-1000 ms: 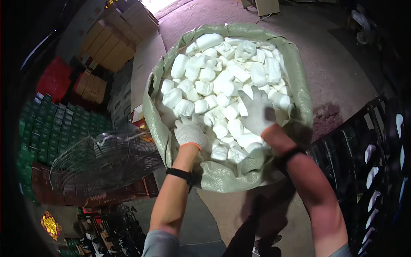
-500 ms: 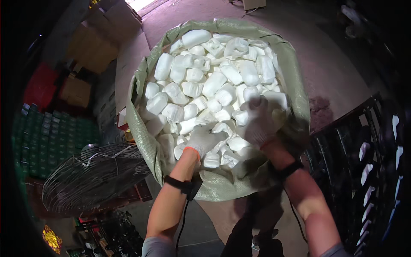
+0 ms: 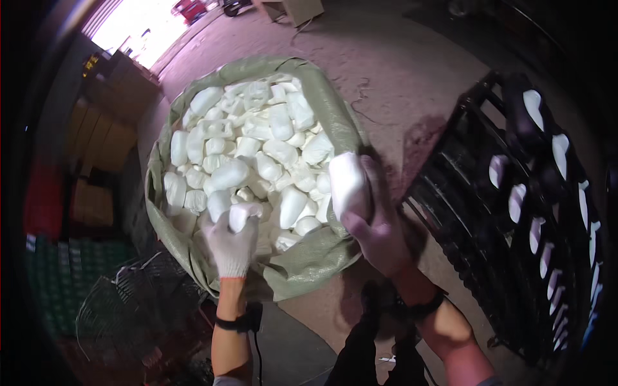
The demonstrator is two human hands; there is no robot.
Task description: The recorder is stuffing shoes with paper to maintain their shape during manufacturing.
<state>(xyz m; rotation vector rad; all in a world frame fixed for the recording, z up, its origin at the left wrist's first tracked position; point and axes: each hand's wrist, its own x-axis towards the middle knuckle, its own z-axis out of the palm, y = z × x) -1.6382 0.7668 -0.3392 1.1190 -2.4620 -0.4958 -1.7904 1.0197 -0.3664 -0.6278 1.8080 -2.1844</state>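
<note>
A large green-grey woven sack (image 3: 331, 96), its rim rolled outward, stands in front of me full of white rounded bundles (image 3: 267, 166), some smooth and some wrinkled. In a pale glove, my right hand (image 3: 386, 235) grips a smooth, oblong white bundle (image 3: 346, 183) at the sack's right edge. My left hand (image 3: 230, 249), also gloved, is over the near left part of the heap. Its fingers are closed around a smaller white bundle (image 3: 243, 215). Both wrists carry black straps.
To the right stands a black rack (image 3: 463, 193) with white elongated pieces on it. Lower left are a wire fan guard (image 3: 122, 309) and stacked green items (image 3: 90, 276). Cardboard boxes (image 3: 96, 135) stand at the left, with another carton (image 3: 299, 9) on the far floor.
My right hand has lifted a bundle from the heap and moved right with it. The left hand has closed on a smaller one. The view has swung right, toward the rack.
</note>
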